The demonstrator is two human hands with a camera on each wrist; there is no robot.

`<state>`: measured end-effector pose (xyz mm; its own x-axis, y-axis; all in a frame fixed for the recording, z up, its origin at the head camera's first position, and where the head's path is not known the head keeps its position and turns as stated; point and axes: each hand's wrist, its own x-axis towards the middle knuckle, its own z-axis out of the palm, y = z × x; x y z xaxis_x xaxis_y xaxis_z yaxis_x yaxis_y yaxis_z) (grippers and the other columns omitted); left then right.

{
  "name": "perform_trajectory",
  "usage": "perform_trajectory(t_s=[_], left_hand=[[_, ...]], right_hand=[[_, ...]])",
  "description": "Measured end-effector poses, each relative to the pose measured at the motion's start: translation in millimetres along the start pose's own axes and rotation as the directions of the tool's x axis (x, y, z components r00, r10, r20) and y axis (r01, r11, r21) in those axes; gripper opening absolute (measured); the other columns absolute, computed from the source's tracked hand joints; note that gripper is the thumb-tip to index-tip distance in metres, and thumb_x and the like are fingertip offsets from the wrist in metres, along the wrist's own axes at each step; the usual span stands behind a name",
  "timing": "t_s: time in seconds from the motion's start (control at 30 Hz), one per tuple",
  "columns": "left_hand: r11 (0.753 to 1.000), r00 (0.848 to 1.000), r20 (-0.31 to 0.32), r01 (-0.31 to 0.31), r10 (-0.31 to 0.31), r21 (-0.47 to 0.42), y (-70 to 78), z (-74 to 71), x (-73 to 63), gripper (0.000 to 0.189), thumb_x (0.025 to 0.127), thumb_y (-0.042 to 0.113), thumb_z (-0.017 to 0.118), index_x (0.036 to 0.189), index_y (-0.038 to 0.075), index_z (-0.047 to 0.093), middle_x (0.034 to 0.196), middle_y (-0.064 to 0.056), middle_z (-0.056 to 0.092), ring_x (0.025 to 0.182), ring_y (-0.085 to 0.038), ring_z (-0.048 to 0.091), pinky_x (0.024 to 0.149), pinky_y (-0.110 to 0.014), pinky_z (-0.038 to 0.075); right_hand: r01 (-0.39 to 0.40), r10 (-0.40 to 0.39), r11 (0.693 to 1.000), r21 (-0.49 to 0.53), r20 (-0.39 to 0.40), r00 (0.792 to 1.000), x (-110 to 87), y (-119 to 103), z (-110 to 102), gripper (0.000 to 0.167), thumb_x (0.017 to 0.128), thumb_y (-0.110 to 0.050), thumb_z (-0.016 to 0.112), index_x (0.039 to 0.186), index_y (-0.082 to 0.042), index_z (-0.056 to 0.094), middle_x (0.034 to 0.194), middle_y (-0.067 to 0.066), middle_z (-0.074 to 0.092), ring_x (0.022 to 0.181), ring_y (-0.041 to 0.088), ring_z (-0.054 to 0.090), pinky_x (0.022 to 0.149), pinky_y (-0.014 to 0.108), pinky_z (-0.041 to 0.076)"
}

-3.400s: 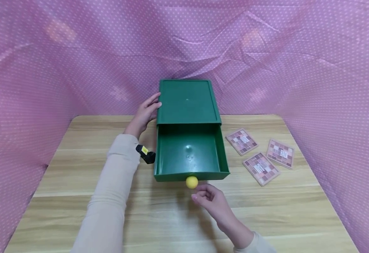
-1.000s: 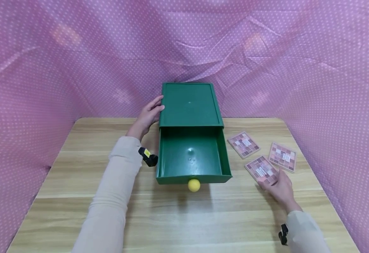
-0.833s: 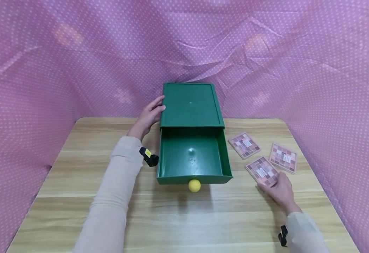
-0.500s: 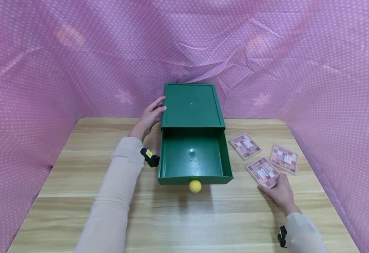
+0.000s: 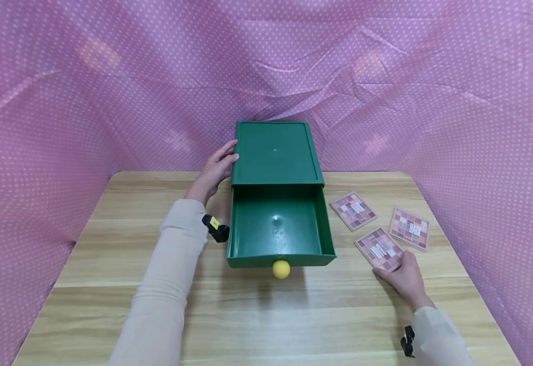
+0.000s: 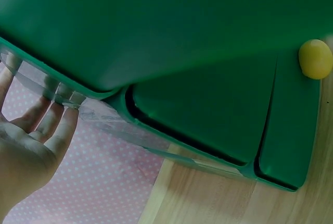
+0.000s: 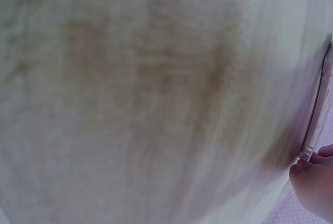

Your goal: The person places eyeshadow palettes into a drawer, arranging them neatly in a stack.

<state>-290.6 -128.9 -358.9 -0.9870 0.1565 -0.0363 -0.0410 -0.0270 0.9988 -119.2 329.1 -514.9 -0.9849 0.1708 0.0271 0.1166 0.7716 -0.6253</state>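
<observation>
A green drawer box (image 5: pixel 275 152) stands at mid-table with its drawer (image 5: pixel 273 218) pulled out; nothing lies inside. On the drawer's front is a round yellow knob (image 5: pixel 281 269). My left hand (image 5: pixel 213 173) rests its extended fingers against the left side of the box; in the left wrist view those fingers (image 6: pixel 62 125) touch its see-through side wall. To the right, my right hand (image 5: pixel 405 279) pinches the near corner of an eyeshadow palette (image 5: pixel 378 248) between thumb and fingers. The right wrist view catches that palette (image 7: pixel 318 99) edge-on, low over the table.
Two more eyeshadow palettes lie close by: one palette (image 5: pixel 353 210) beside the drawer, another palette (image 5: pixel 410 229) farther right. The wooden table (image 5: pixel 111 264) is bordered by a pink dotted cloth (image 5: pixel 179 76) at the back and sides.
My right hand has left the area by the yellow knob and gone right to the nearest palette, which it now pinches. Over the last second both hands stay nearly still.
</observation>
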Motion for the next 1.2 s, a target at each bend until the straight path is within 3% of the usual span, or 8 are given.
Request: perform_trajectory(t_s=[0.5, 0.9, 1.0, 1.2], left_hand=[[1.000, 1.000, 0.004, -0.009, 0.009, 0.011, -0.3, 1.2, 1.2, 0.045, 0.089, 0.024, 0.048, 0.132, 0.026, 0.037, 0.136, -0.006, 0.026, 0.114, -0.022, 0.038, 0.088, -0.037, 0.038], [1.000, 1.000, 0.013, -0.010, 0.009, 0.014, 0.7, 1.0, 0.1, 0.045, 0.089, 0.024, 0.048, 0.133, 0.026, 0.036, 0.137, -0.006, 0.026, 0.115, -0.022, 0.037, 0.088, -0.037, 0.037], [1.000, 1.000, 0.007, -0.007, 0.007, 0.007, 0.9, 0.3, -0.5, 0.045, 0.089, 0.023, 0.048, 0.133, 0.026, 0.036, 0.137, -0.006, 0.026, 0.115, -0.022, 0.037, 0.088, -0.037, 0.037], [1.000, 1.000, 0.004, -0.001, 0.001, -0.002, 0.6, 0.5, -0.5, 0.046, 0.089, 0.023, 0.049, 0.133, 0.025, 0.036, 0.137, -0.006, 0.025, 0.115, -0.023, 0.037, 0.088, -0.038, 0.037]], right_hand=[[-0.013, 0.009, 0.996, -0.083, -0.043, 0.999, -3.4, -8.7, -3.8, 0.073, 0.057, -0.047, 0.075, 0.094, 0.005, 0.039, 0.085, 0.014, 0.041, 0.072, 0.026, 0.043, 0.060, 0.035, 0.036], [-0.023, 0.023, 1.000, 0.011, 0.021, 1.000, 0.9, -31.6, -23.5, 0.089, 0.059, -0.044, 0.075, 0.119, 0.005, 0.032, 0.103, 0.022, 0.043, 0.089, 0.037, 0.044, 0.075, 0.053, 0.036], [-0.003, 0.002, 1.000, 0.017, 0.028, 1.000, 3.5, -41.4, -31.2, 0.094, 0.060, -0.041, 0.075, 0.126, 0.006, 0.027, 0.109, 0.026, 0.041, 0.093, 0.042, 0.042, 0.078, 0.057, 0.033], [0.112, -0.113, 0.993, -0.026, -0.037, 0.993, 9.1, -58.4, -43.7, 0.085, 0.061, -0.032, 0.077, 0.120, 0.010, 0.033, 0.106, 0.027, 0.041, 0.090, 0.042, 0.043, 0.076, 0.057, 0.034]])
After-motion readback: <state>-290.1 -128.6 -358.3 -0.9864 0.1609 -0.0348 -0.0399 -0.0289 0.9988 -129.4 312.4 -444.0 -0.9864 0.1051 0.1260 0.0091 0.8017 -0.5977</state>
